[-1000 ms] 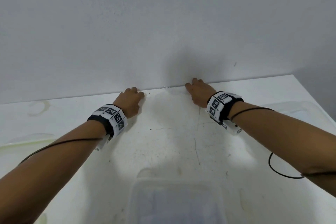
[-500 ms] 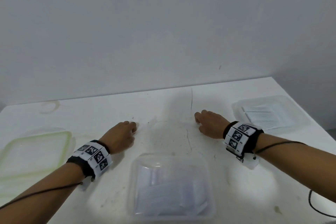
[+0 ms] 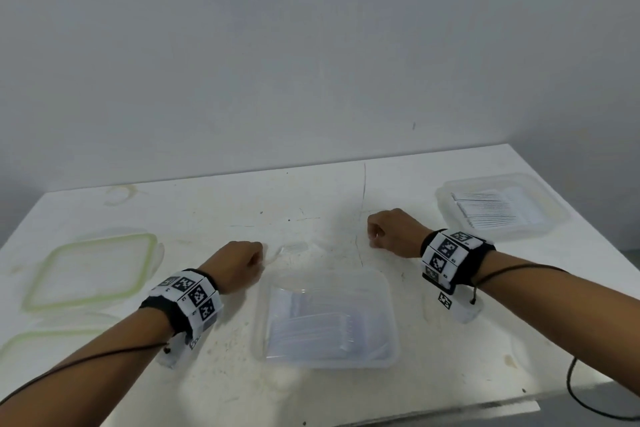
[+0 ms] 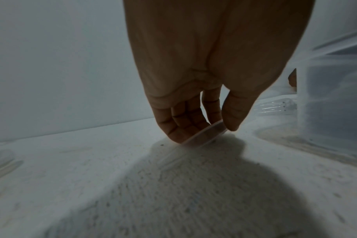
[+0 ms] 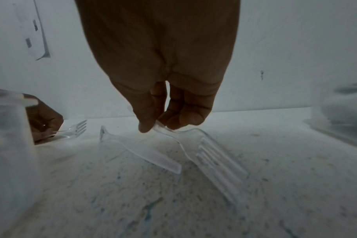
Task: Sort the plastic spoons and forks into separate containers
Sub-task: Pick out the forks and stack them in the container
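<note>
On the far left of the table (image 3: pixel 214 371), two green-rimmed lids (image 3: pixel 90 271) are seen, the nearer one cut off by the frame edge. The left hand (image 3: pixel 239 263) is curled, thumb and fingers pinched on the handle end of a clear fork (image 5: pixel 74 129); in the head view this fork is nearly lost against the white surface. In the right wrist view its tines are seen pointing away from the left hand, toward the right, its long axis running roughly across the table. In the left wrist view only the handle tip (image 4: pixel 204 133) between the fingers is plain.

The near container (image 3: pixel 325 319), in the middle, holds clear cutlery whose kind cannot be told through the blur. Beyond it a loose piece of clear cutlery (image 5: pixel 141 149) lies flat on the table; whether it is spoon or fork cannot be told.

The right hand (image 3: pixel 394 232) is closed, thumb and forefinger clamped on the handle of a second clear fork (image 5: pixel 214 154); its tines are directed toward the wrist camera and slope down to the table. This fork cannot be made out from the head view.

At the far right a second container (image 3: pixel 502 208) is seen with a packed row of clear cutlery, too fine to identify.
</note>
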{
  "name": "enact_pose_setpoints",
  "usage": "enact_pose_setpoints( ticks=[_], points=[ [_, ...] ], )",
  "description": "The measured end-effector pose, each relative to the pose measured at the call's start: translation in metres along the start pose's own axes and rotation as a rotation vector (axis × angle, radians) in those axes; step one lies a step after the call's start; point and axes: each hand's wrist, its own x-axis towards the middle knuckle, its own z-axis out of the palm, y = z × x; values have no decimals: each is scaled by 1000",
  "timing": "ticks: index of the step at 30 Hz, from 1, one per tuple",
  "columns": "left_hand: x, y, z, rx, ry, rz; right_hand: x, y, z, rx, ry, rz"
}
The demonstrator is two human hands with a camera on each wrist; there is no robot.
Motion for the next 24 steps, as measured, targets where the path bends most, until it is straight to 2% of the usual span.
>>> enact_pose_setpoints(
  ticks=[7, 12, 14, 17, 21, 24],
  points=[
    [-1, 1, -10, -8, -14, -11, -4, 10, -9, 34, 85, 109],
    [12, 7, -25, -88, -56, -50, -19, 20, -15, 11, 201, 70],
    [17, 11, -27, -172, -57, -71, -24, 19, -19, 98, 227, 56],
    [25, 16, -29, -307, -48, -94, -28, 10, -27, 324, 183, 62],
    [31, 19, -29, -359, -5, -97, -18, 3, -35, 670, 179, 171],
    [31, 18, -33, -354, 38, -102, -9, 3, -41, 762, 202, 198]
  ],
)
